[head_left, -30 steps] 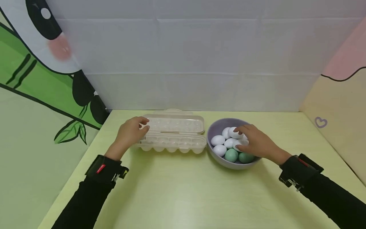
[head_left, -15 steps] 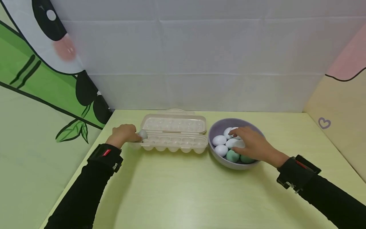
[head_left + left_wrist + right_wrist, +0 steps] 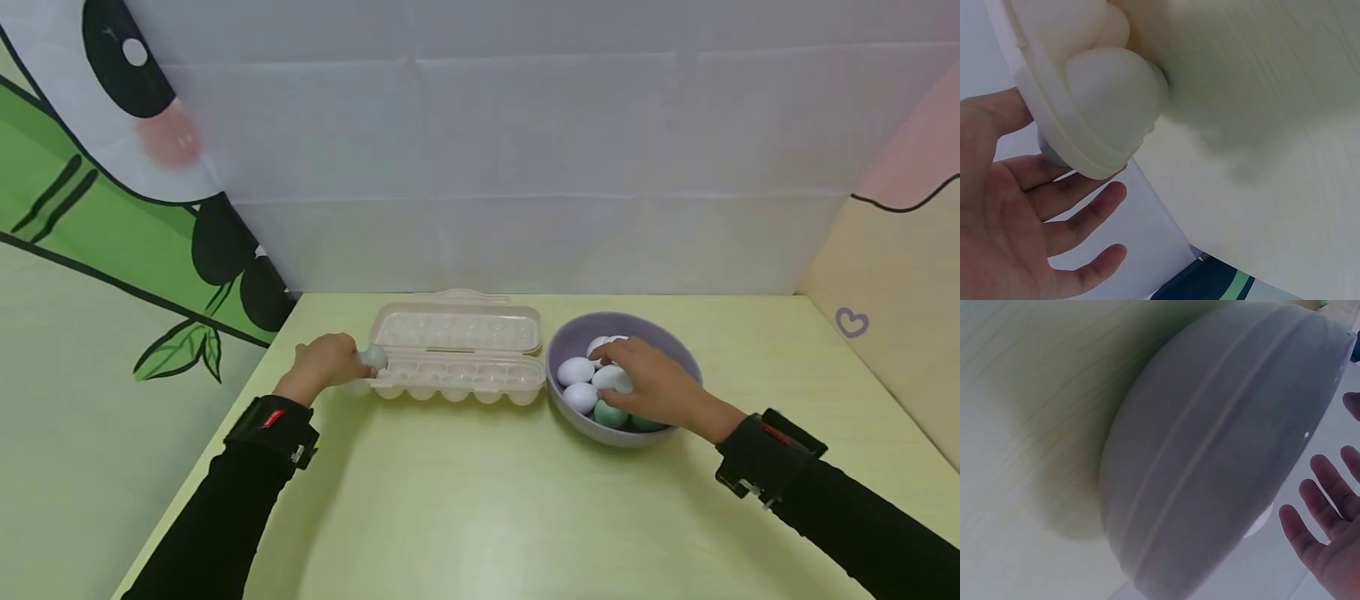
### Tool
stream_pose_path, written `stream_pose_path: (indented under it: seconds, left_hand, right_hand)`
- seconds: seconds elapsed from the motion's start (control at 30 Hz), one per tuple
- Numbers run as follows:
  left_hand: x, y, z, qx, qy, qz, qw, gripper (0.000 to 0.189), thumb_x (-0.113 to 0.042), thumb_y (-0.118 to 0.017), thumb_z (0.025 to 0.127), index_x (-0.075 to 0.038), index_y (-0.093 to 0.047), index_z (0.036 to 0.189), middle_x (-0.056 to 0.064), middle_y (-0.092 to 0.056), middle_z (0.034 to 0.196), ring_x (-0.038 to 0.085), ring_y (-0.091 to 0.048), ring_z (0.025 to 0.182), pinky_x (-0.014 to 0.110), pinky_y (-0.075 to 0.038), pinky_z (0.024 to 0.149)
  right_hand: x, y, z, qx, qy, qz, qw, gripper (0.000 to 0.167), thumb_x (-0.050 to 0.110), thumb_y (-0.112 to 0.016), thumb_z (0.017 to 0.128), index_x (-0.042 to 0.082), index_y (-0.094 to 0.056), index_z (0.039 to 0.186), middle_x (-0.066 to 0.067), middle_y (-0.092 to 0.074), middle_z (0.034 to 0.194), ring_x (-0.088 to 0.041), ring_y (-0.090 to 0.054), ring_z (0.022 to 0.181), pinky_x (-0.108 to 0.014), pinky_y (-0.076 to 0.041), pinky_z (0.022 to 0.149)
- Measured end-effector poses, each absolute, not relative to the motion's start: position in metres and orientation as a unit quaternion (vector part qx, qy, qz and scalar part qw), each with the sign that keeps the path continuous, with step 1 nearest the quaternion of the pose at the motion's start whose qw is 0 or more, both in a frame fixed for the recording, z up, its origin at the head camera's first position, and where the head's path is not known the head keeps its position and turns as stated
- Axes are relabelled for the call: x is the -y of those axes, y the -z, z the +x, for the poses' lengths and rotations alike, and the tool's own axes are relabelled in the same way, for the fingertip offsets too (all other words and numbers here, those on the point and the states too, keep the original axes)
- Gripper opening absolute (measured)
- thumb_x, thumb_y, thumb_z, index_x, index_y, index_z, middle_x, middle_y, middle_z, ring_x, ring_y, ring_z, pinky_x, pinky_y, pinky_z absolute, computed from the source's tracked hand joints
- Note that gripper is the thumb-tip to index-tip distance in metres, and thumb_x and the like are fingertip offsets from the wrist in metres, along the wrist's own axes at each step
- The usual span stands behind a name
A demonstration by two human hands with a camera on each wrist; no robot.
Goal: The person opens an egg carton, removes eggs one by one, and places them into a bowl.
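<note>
At the left end of a clear plastic egg carton (image 3: pixel 457 375), my left hand (image 3: pixel 326 364) holds a pale greyish egg (image 3: pixel 372 357) between thumb and fingers. In the left wrist view, the carton's end (image 3: pixel 1113 94) covers most of that egg, and the lower fingers hang loosely spread. My right hand (image 3: pixel 656 383) hovers over the purple bowl (image 3: pixel 573 333), thumb and fingers apart around a white egg (image 3: pixel 611 377), with no clear grip. Other white eggs (image 3: pixel 576 370) and green eggs (image 3: pixel 609 414) lie in the bowl, partly hidden by the hand.
The carton's lid (image 3: pixel 456 327) leans back, raised, toward the pale wall covering (image 3: pixel 487 167). Carton and bowl stand side by side on a light wooden table (image 3: pixel 465 500). A painted panel (image 3: pixel 52 350) borders the left side, and a beige wall (image 3: pixel 892 333) the right.
My left hand has come down and left at the carton's end, and the egg there has come into view. My right hand has shifted slightly left and down over the bowl.
</note>
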State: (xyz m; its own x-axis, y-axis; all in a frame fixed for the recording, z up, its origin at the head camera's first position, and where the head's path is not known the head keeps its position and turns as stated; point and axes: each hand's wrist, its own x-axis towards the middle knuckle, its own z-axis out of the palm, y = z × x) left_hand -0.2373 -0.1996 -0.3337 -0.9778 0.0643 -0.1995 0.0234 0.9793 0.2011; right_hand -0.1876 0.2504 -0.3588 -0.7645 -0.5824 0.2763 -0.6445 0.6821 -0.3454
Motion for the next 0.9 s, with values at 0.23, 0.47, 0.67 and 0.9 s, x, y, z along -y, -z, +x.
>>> stream_pose_path:
  seconds: [0.23, 0.47, 0.67, 0.9]
  left_hand:
    - [0.197, 0.332, -0.236, -0.993, -0.106, 0.039, 0.021, 0.043, -0.03, -0.07, 0.085, 0.006, -0.063, 0.106, 0.02, -0.065, 0.094, 0.037, -0.057, 0.086, 0.066, -0.032, 0.086]
    - [0.178, 0.324, -0.236, -0.985, -0.154, 0.064, -0.048, 0.045, -0.026, -0.07, 0.086, 0.004, -0.06, 0.118, 0.024, -0.064, 0.109, 0.038, -0.059, 0.094, 0.057, -0.04, 0.082]
    - [0.136, 0.314, -0.231, -0.955, -0.259, 0.108, -0.092, 0.042, -0.016, -0.073, 0.084, -0.001, -0.061, 0.122, 0.02, -0.064, 0.112, 0.036, -0.06, 0.097, 0.05, -0.047, 0.078]
    - [0.085, 0.302, -0.216, -0.903, -0.38, 0.179, -0.089, 0.04, -0.01, -0.078, 0.079, -0.003, -0.064, 0.115, 0.014, -0.065, 0.113, 0.031, -0.064, 0.095, 0.042, -0.05, 0.072]
  right_hand:
    - [-0.249, 0.356, -0.186, 0.919, -0.207, 0.329, 0.072, 0.041, 0.018, -0.07, 0.085, 0.004, -0.055, 0.121, -0.007, -0.06, 0.107, -0.028, -0.053, 0.103, -0.04, -0.047, 0.08]
    - [-0.253, 0.353, -0.197, 0.918, -0.211, 0.329, 0.066, 0.044, 0.02, -0.072, 0.084, 0.005, -0.056, 0.122, -0.006, -0.06, 0.108, -0.028, -0.053, 0.105, -0.04, -0.047, 0.08]
    - [-0.256, 0.347, -0.216, 0.907, -0.209, 0.36, 0.061, 0.042, 0.022, -0.071, 0.084, 0.007, -0.057, 0.121, -0.006, -0.061, 0.111, -0.026, -0.052, 0.107, -0.041, -0.045, 0.085]
    - [-0.235, 0.336, -0.209, 0.891, -0.231, 0.386, 0.063, 0.039, 0.019, -0.069, 0.086, 0.007, -0.057, 0.121, -0.007, -0.058, 0.115, -0.023, -0.052, 0.108, -0.038, -0.046, 0.085]
